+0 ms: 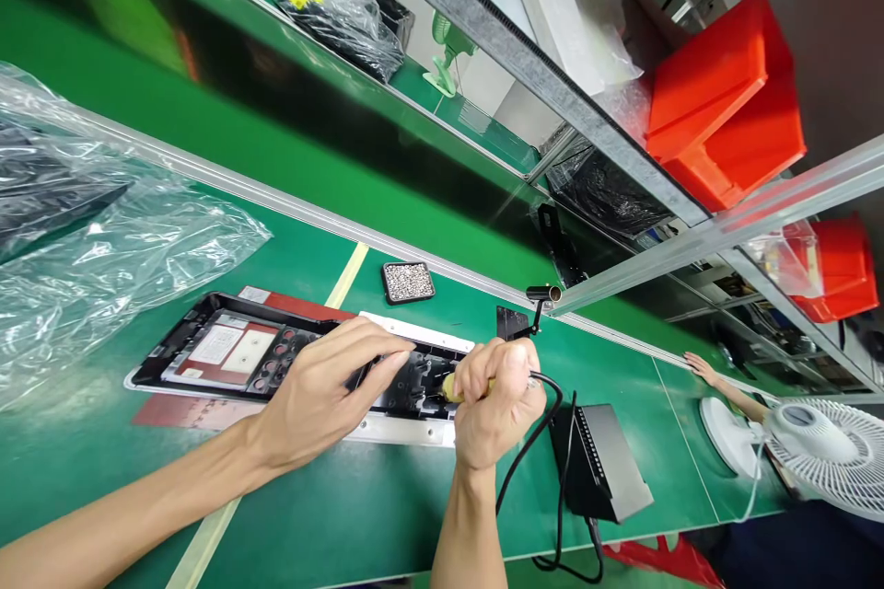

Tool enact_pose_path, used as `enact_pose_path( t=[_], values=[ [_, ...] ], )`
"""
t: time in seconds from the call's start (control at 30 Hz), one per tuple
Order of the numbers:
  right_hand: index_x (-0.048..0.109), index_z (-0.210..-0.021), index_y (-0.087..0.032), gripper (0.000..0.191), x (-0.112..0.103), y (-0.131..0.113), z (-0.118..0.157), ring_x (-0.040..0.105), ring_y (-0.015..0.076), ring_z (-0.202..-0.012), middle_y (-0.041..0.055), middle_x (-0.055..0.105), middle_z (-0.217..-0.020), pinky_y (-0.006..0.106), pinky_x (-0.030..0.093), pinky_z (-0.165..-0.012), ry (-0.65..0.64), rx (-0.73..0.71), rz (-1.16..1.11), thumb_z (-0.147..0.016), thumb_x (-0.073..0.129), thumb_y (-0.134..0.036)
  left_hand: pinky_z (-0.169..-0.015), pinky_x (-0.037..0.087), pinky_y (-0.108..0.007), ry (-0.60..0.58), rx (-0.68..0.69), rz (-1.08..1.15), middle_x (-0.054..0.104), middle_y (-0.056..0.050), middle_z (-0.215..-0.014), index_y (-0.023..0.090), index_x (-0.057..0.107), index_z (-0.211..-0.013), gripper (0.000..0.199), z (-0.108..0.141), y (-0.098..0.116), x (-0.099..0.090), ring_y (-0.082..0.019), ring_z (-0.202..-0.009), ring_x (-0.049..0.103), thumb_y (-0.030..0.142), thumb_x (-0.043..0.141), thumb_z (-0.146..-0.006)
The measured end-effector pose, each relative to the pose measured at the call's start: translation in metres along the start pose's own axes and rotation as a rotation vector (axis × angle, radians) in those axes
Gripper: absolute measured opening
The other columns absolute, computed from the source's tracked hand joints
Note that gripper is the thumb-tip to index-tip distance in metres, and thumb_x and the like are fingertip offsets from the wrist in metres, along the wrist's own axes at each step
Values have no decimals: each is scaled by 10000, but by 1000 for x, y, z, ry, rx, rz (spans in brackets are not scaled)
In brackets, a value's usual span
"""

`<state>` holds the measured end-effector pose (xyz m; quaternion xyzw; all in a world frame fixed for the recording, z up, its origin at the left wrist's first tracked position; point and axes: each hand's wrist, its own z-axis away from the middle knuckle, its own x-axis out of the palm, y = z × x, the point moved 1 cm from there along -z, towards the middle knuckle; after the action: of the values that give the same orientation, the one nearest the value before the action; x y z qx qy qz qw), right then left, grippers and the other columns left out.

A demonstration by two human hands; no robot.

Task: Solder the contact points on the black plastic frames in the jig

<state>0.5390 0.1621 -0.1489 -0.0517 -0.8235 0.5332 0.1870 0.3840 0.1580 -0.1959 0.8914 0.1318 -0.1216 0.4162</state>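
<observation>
A long black plastic housing (166,352) lies on a white fixture (393,430) on the green bench. My left hand (331,386) rests over the middle of the housing, thumb and fingers stretched towards the right, with nothing seen between them. My right hand (495,396) is wrapped round a yellow-handled tool (450,386) with a black cable. The tool points left into the housing's right part, and its tip is hard to make out among the dark parts. Beyond the housing sits a small black tray (409,282) of tiny metal pieces.
Clear plastic wrap (138,267) covers the left side. A black box (600,462) and cables stand right of my right hand. A small black stand (537,313) is behind it. Farther right are a white fan (815,442) and another person's hand (703,370). Red bins (725,101) sit above.
</observation>
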Motion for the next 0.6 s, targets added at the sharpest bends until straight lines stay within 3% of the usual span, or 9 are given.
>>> enact_pose_path(
  t=[0.13,0.33,0.43,0.6],
  values=[
    [388,-662,-221,458,0,1,0,318,63,-409,-93,354,-500,179,335,-382,-13,-11,6,-1045,561,-405,-908,559,-279,-62,-85,140,760,-50,-1100,184,723,-1121,209,-36,13,14,-154,-1021,707,226,528,-1060],
    [445,-688,-226,459,-5,7,2,306,78,-386,-83,383,-485,206,307,-376,-19,27,-4,-1044,512,-506,-1046,539,-373,-269,-18,391,679,-90,-1322,207,656,-1324,373,-81,34,36,-214,-1202,655,365,397,-1108],
    [495,-681,-218,533,-10,9,4,349,97,-415,-53,413,-492,233,290,-405,3,13,30,-1051,416,-593,-1010,550,-362,-403,-17,505,673,-87,-1343,222,691,-1279,418,-86,40,46,-221,-1166,673,433,372,-1109],
    [410,-607,-233,654,-14,10,4,303,109,-451,-38,350,-514,279,272,-452,-23,-5,93,-1031,280,-713,-871,551,-289,-521,-110,622,744,-40,-1124,235,660,-1312,422,-78,36,55,-169,-973,703,508,426,-1091]
  ],
)
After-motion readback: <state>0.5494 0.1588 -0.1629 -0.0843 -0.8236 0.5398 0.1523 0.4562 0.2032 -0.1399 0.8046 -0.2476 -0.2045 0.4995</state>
